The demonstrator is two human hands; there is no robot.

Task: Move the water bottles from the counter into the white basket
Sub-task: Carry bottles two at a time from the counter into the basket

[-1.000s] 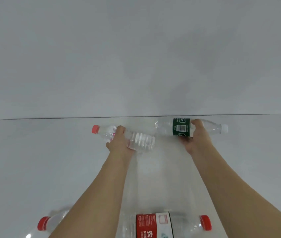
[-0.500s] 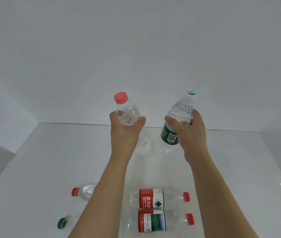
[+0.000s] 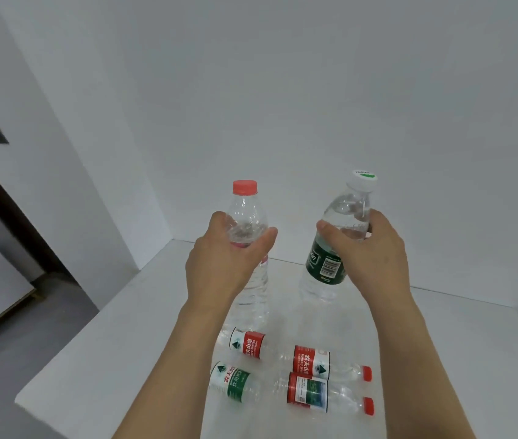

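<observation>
Two bottles (image 3: 248, 248) in raised hands (image 3: 222, 264)

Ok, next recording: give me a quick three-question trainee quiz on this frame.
1. True or false: the left hand holds a bottle with a red cap.
2. What colour is the label on the bottle in the right hand?
3. How many bottles lie on the counter? A) two B) four C) six

Key: 1 true; 2 dark green; 3 B.

White wall (image 3: 283, 90), dark doorframe (image 3: 7, 198)
</observation>
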